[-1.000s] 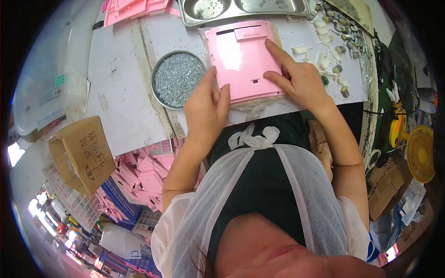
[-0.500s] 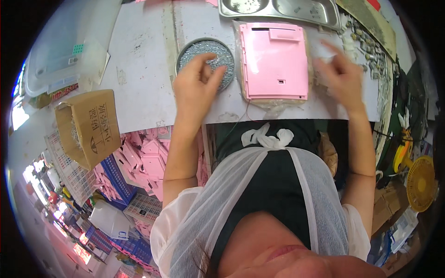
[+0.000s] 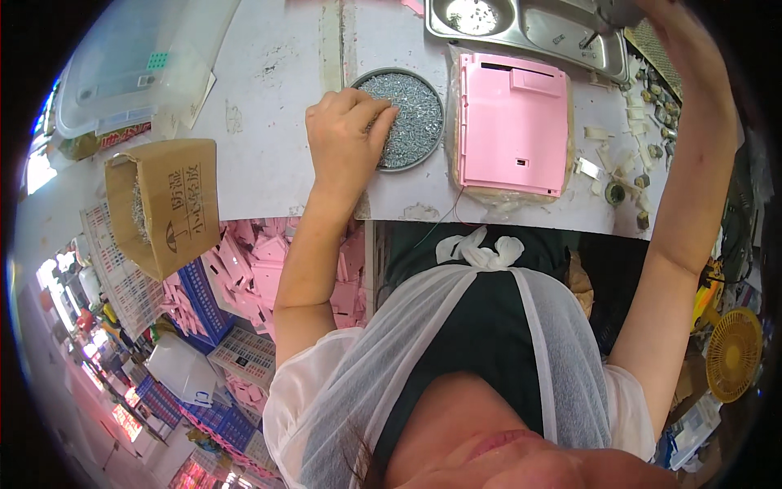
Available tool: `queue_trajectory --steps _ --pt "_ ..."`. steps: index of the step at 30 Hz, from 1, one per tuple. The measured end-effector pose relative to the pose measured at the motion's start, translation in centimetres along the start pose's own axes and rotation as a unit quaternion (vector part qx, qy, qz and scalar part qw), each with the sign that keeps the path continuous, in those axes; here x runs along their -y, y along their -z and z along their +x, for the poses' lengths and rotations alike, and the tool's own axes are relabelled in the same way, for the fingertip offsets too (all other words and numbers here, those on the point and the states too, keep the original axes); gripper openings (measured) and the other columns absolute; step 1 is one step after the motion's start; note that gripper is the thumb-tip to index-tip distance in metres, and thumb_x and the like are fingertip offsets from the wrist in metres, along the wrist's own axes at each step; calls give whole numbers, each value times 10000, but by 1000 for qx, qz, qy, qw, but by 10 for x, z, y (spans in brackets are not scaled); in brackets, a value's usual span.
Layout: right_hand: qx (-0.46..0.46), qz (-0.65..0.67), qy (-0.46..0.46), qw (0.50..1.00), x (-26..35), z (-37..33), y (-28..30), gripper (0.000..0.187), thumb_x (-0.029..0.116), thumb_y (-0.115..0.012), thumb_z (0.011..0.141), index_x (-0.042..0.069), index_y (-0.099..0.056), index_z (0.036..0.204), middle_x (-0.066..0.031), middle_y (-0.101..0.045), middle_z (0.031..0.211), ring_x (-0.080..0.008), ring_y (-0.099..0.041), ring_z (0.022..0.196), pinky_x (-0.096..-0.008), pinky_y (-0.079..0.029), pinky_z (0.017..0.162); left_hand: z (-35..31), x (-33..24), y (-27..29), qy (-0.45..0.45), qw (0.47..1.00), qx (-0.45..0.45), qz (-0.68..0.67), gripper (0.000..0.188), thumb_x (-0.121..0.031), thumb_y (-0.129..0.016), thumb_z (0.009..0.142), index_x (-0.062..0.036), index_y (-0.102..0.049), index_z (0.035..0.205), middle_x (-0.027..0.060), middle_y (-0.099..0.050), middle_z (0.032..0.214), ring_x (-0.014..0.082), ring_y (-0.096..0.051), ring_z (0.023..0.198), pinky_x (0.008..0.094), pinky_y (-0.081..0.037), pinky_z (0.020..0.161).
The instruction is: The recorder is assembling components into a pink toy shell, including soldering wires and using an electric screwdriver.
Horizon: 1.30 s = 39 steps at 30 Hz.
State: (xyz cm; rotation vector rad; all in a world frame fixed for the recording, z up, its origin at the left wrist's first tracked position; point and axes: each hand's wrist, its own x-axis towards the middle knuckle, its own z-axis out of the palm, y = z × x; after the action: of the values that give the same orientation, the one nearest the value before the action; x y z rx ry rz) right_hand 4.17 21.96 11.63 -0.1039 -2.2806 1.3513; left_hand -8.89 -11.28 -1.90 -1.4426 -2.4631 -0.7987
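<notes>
My left hand [image 3: 349,134] is at the left rim of a round dish [image 3: 441,130] full of small silvery screws [image 3: 407,118]. Its thumb and fingertips are pinched together; whatever they may hold is too small to make out. Right of the dish lies a pink plastic housing [image 3: 509,122] on a pad wrapped in clear film. At the top right, partly cut off by the picture's edge, my right hand [image 3: 669,18] grips a dark grey power screwdriver [image 3: 621,13]. Its thin bit points down over the steel tray.
A compartmented steel tray [image 3: 533,45] stands behind the housing. Small metal and white parts [image 3: 635,130] lie scattered along the right side. To the left are a clear plastic bin [image 3: 114,90] and a brown paper bag [image 3: 183,208]. Pink parts [image 3: 265,265] are heaped below the table edge.
My right hand has moved from beside the housing up to the far right and taken hold of the screwdriver. My left fingers have closed into a pinch near the dish's left rim.
</notes>
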Motion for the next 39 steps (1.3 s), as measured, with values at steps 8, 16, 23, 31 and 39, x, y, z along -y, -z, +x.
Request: queue_trajectory --steps 8,16,23,31,39 --pt "-21 339 40 940 5 -88 -65 520 199 -555 939 -1 -440 1405 -26 -492 725 -147 -492 681 -353 -460 755 -1 -47 -5 -81 991 -10 -104 129 -110 -809 769 -89 -752 884 35 -685 838 224 -630 777 360 -446 742" --pt "-57 357 -7 932 60 -126 -81 353 367 -654 973 160 -495 1210 51 -436 599 -97 -439 518 -293 -440 599 -11 -108 -29 -137 953 -27 -267 184 -117 -818 756 -115 -707 902 4 -660 823 185 -625 743 352 -404 711" --pt "-71 363 -29 929 52 -128 -87 320 366 -683 961 157 -489 1107 49 -441 597 -92 -440 507 -288 -442 587 -4 -107 -34 -157 949 -21 -273 207 -136 -830 714 -111 -687 862 8 -648 807 191 -612 722 353 -401 699" --pt "-39 389 -7 921 40 -147 -73 334 248 -691 938 83 -467 1123 5 -474 641 -114 -472 556 -316 -457 598 -3 -119 -37 -173 929 51 -322 172 -150 -807 766 -87 -685 870 32 -639 799 208 -620 728 362 -437 712" --pt "-71 377 15 923 9 -177 -69 298 134 -644 941 45 -451 1149 -26 -490 657 -121 -478 575 -318 -461 609 8 -120 -40 -133 956 82 -249 122 -116 -793 783 -86 -675 800 41 -642 753 232 -599 671 358 -409 631"
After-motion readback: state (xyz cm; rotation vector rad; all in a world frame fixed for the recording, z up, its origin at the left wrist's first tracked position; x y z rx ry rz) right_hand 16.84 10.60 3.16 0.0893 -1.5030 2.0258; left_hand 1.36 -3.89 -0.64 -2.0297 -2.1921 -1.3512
